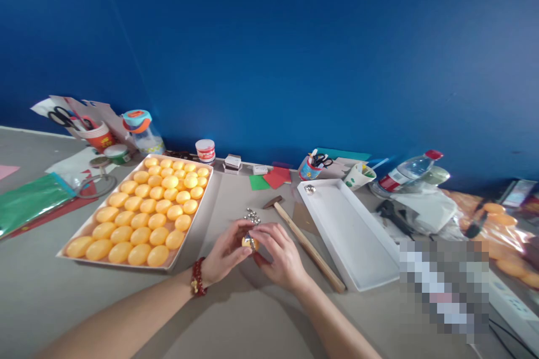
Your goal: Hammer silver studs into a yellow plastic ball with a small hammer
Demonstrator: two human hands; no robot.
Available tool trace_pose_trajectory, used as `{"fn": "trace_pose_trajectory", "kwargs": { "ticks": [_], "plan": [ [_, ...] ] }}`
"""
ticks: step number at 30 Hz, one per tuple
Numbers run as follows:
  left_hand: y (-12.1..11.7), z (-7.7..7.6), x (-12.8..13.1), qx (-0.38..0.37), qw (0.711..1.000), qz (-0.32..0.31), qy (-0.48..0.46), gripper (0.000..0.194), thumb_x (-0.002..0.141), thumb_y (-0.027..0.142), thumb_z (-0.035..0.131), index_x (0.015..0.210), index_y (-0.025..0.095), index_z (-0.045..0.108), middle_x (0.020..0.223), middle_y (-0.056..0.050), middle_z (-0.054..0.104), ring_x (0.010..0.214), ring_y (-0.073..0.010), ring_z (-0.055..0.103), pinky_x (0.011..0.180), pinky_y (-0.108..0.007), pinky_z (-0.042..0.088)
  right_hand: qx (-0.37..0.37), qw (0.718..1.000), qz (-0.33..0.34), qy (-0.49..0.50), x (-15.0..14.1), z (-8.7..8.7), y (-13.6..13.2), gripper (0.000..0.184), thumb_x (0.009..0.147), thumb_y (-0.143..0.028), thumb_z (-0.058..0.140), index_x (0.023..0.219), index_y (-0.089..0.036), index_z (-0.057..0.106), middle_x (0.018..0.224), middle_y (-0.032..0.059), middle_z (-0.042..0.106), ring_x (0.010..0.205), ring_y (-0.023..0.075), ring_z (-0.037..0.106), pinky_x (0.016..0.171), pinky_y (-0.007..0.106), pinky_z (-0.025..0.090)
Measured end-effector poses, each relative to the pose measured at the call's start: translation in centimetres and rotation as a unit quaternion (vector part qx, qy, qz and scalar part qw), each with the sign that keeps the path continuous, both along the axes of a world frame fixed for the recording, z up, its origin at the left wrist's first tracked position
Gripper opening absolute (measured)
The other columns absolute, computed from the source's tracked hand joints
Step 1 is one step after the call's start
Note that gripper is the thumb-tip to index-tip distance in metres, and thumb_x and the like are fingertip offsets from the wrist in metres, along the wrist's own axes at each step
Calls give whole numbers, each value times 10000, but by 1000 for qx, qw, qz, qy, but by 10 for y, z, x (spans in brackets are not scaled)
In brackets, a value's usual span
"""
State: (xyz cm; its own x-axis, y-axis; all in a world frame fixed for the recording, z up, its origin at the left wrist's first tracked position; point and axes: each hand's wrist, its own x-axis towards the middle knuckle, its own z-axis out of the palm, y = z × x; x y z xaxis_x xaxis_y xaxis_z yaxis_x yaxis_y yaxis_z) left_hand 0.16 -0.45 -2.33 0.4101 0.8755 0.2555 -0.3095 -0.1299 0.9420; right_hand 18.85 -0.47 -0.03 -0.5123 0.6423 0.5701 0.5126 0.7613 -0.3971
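Note:
My left hand (229,249) is closed around an orange ping-pong ball (245,242), low over the table. Silver pieces (251,241), like small studs or thumbtacks, cover part of the ball facing me. The fingers of my right hand (278,249) curl over the ball's other side and touch it; whether they also pinch a silver piece is hidden. Just beyond my fingertips lies a small heap of loose shiny silver pieces (252,215). A wooden-handled hammer (309,244) rests right of my hands, its head near the heap.
On the left stands a shallow box (174,261) full of orange balls. To the right, a long white tray (357,247) holds one silvery round thing (310,189) in its far corner. Red paper (278,177), a pen cup (309,169) and a bottle (406,173) stand farther back.

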Motion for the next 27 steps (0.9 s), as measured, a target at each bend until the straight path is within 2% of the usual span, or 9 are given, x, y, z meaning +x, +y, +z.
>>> {"fn": "trace_pose_trajectory", "kwargs": {
  "ticks": [3,5,9,15,19,23,27],
  "plan": [
    [-1,1,0,-19,999,29,7,354,864,313,644,1185,212,533,1078,-86,609,957,-209,594,827,-326,499,-1,1000,5,2,0,2,0,438,855,-149,556,1281,-238,509,1158,109,631,1086,250,585,903,435,494],
    [-1,2,1,-16,999,47,11,347,856,295,656,1172,208,542,1059,-81,609,944,-202,586,832,-320,491,-12,1000,8,6,-1,4,0,464,856,-183,573,1308,-232,483,1175,116,623,1099,256,580,915,440,492],
    [0,2,1,-1,999,52,15,379,845,275,672,1186,195,527,1078,-90,598,985,-213,575,873,-335,480,-49,999,9,21,-1,7,-1,501,863,-284,599,1335,-216,446,1203,129,613,1119,274,569,931,450,488],
    [1,-2,0,-7,1000,30,5,460,827,264,696,1242,217,504,1192,-106,580,1073,-239,568,905,-355,480,-38,998,3,44,-1,6,-1,391,878,-223,590,1256,-244,492,1135,107,633,1085,256,590,903,431,503],
    [1,3,1,-35,999,11,-22,357,860,299,653,1189,204,553,1145,-104,613,1066,-238,581,886,-350,486,-28,998,-4,48,-1,3,-1,376,864,-202,589,1228,-258,515,1119,97,642,1072,253,604,882,423,520],
    [1,6,2,-49,998,21,-32,363,839,286,680,1172,204,564,1146,-108,620,1066,-240,586,897,-355,489,-18,999,-17,45,-1,0,-1,384,843,-180,581,1216,-255,529,1135,95,633,1067,247,608,888,422,523],
    [0,3,2,-23,999,37,-16,425,830,258,692,1219,217,523,1184,-115,594,1082,-243,581,921,-369,488,-39,998,-9,45,-1,0,-1,387,861,-232,602,1235,-247,504,1147,108,630,1103,265,591,912,438,514]
  ]
}}
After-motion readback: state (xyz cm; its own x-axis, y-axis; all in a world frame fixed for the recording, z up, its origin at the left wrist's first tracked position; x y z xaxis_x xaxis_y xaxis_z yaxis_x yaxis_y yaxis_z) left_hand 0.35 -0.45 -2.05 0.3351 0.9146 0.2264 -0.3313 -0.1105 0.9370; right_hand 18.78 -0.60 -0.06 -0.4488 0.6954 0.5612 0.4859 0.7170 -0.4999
